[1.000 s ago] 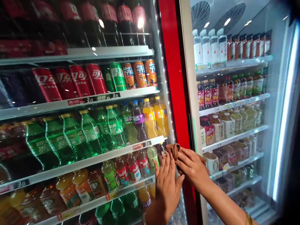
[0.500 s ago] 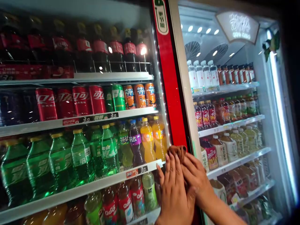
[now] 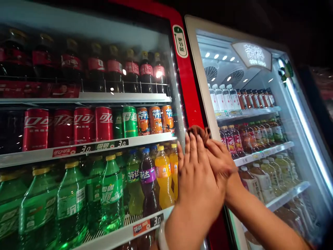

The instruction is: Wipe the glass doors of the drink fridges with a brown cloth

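A bunched brown cloth (image 3: 198,132) lies against the red door frame (image 3: 187,80) between two drinks coolers. My left hand (image 3: 196,177), back towards me, holds the cloth under its long, nearly straight fingertips, the outermost finger a little apart. Behind it and to the right, my right hand (image 3: 221,158) grips the same cloth, its fingers bent over the cloth's right side. The two hands overlap, and the left partly hides the right. Their palms are out of sight.
The left cooler's shelves (image 3: 145,139) hold cola bottles, cans and green and orange soda bottles behind glass. At the right, a lit cooler (image 3: 262,152) with a pale frame holds more bottled drinks. A pale band circles my left wrist.
Both hands and the cloth have moved up along the red frame. The view has shifted, bringing the coolers' top edges and more of both forearms into sight.
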A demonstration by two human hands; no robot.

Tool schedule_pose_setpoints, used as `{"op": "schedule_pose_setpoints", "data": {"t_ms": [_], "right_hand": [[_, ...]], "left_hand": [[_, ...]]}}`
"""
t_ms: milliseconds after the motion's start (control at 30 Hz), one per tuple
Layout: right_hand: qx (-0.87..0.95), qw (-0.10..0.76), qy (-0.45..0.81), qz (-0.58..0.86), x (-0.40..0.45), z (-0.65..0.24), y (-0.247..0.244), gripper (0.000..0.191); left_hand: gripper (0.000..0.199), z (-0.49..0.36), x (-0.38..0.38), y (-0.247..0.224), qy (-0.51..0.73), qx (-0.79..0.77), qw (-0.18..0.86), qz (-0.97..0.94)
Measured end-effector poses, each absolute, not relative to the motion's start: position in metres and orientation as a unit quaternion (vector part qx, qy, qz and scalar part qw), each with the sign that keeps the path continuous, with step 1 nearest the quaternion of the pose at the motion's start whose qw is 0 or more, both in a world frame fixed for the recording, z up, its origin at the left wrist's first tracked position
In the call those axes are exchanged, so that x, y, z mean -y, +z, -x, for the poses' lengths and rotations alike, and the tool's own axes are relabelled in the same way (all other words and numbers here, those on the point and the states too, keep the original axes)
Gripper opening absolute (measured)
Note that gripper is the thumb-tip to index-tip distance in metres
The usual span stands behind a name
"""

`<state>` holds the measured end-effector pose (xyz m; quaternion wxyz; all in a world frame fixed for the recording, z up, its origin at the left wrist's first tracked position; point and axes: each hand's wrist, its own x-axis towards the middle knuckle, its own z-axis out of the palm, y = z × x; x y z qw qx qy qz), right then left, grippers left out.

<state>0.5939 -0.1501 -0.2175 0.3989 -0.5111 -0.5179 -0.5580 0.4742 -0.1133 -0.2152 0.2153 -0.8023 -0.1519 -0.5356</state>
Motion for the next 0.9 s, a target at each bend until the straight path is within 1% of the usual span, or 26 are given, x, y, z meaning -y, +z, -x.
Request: {"op": "schedule_pose_setpoints", "data": {"t_ms": [100, 167, 200, 267, 367, 433, 533, 600, 667, 700, 767, 900], "right_hand": [[0.564, 0.37, -0.533, 0.51, 0.167, -0.602, -0.255, 0.054], [0.584, 0.346, -0.534, 0.504, 0.171, -0.613, -0.27, 0.056], [0.587, 0.338, -0.548, 0.491, 0.17, -0.619, -0.272, 0.057], [0.588, 0.333, -0.582, 0.451, 0.164, -0.63, -0.26, 0.058], [0.592, 0.339, -0.608, 0.406, 0.151, -0.644, -0.209, 0.059], [0.592, 0.335, -0.61, 0.406, 0.146, -0.651, -0.155, 0.053], [0.603, 0.31, -0.618, 0.398, 0.148, -0.658, -0.061, 0.045], [0.601, 0.305, -0.621, 0.4, 0.152, -0.66, -0.01, 0.039], [0.612, 0.309, -0.608, 0.401, 0.155, -0.665, 0.016, 0.037], [0.619, 0.309, -0.6, 0.402, 0.157, -0.669, 0.016, 0.037], [0.632, 0.302, -0.596, 0.393, 0.159, -0.682, -0.007, 0.04], [0.638, 0.281, -0.641, 0.322, 0.169, -0.726, -0.104, 0.049]], "left_hand": [[0.103, -0.47, 0.111, -0.254, -0.509, 0.132, 0.244, 0.815], [0.112, -0.472, 0.107, -0.272, -0.506, 0.126, 0.267, 0.811], [0.114, -0.473, 0.105, -0.275, -0.505, 0.131, 0.276, 0.807], [0.111, -0.477, 0.102, -0.267, -0.503, 0.153, 0.29, 0.8], [0.102, -0.487, 0.101, -0.22, -0.484, 0.168, 0.297, 0.806], [0.102, -0.496, 0.102, -0.169, -0.485, 0.185, 0.282, 0.807], [0.104, -0.51, 0.106, -0.08, -0.503, 0.206, 0.266, 0.796], [0.103, -0.517, 0.11, -0.032, -0.513, 0.218, 0.265, 0.786], [0.102, -0.523, 0.115, -0.008, -0.513, 0.232, 0.261, 0.784], [0.101, -0.527, 0.118, -0.008, -0.512, 0.236, 0.261, 0.784], [0.101, -0.534, 0.125, -0.032, -0.498, 0.245, 0.261, 0.789], [0.106, -0.549, 0.141, -0.128, -0.438, 0.242, 0.291, 0.815]]}}
